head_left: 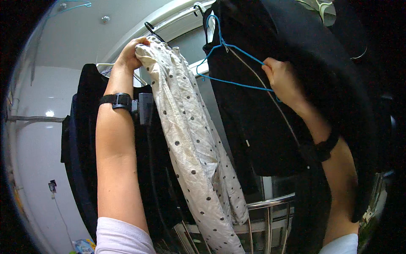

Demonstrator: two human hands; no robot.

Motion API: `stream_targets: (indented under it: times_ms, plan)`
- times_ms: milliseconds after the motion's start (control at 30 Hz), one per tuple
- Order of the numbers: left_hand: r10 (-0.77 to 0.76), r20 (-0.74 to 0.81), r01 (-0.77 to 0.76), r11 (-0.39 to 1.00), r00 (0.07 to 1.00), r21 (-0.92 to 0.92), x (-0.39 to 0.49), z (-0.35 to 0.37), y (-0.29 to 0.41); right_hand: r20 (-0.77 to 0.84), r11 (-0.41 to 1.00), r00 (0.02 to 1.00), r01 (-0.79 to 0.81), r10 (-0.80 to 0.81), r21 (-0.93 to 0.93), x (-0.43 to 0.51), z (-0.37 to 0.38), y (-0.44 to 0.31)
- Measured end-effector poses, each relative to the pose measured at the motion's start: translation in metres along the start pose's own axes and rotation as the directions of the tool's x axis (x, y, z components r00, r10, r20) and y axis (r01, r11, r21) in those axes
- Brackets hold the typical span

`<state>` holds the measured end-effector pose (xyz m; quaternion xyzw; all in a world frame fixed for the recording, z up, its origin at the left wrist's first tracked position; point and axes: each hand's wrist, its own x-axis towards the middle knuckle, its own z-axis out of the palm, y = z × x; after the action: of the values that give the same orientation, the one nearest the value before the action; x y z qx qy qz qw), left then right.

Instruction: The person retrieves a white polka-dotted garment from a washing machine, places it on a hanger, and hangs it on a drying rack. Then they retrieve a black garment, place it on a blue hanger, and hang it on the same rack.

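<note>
White polka-dot trousers point(190, 133) hang down from a gathered waistband, which my left hand point(131, 54) grips at its left edge. A black hanger hook point(149, 27) shows just behind that waistband; I cannot tell whether it bears the trousers. On the right, my right hand point(282, 77) holds a blue wire hanger point(244, 85) by its sloping right shoulder. Nothing hangs on this hanger, and its hook points up. Right behind it is a black garment with a long zipper point(269, 92).
More dark clothes point(85, 133) hang on the left, near a white hanger point(104, 64). A metal railing point(271, 202) and a window frame point(187, 33) stand behind the clothes. Another blue hanger point(74, 7) is at the upper left. A white tiled wall point(41, 152) bounds the left side.
</note>
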<state>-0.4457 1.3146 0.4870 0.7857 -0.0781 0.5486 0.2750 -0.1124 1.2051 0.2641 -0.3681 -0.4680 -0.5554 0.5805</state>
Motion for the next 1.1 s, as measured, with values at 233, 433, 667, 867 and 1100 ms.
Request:
stream_targets:
  times_ms: [233,433,667,867,1100]
  plan:
    - [-0.092,-0.144,0.138,0.928,0.985,0.347,0.011,-0.001,0.019,0.058,0.998,0.998,-0.007,0.004,0.057,0.028,-0.015,0.009]
    - [0.207,-0.131,-0.106,0.836,0.969,0.538,-0.070,0.022,0.033,0.113,0.993,0.988,0.112,-0.107,-0.033,0.028,-0.044,0.041]
    - [0.534,-0.048,-0.241,0.457,0.844,0.856,-0.315,0.206,0.019,0.367,0.997,0.927,-0.077,0.078,-0.017,0.021,-0.160,0.043]
    - [0.262,-0.452,0.465,0.016,0.853,0.885,-0.371,0.214,0.009,0.247,0.982,0.963,0.067,-0.111,0.179,-0.006,-0.144,0.137]
    - [-0.226,-0.804,0.835,0.168,0.550,0.524,-0.499,0.229,-0.006,0.460,0.908,0.863,-0.345,0.208,0.237,-0.149,-0.197,0.193]
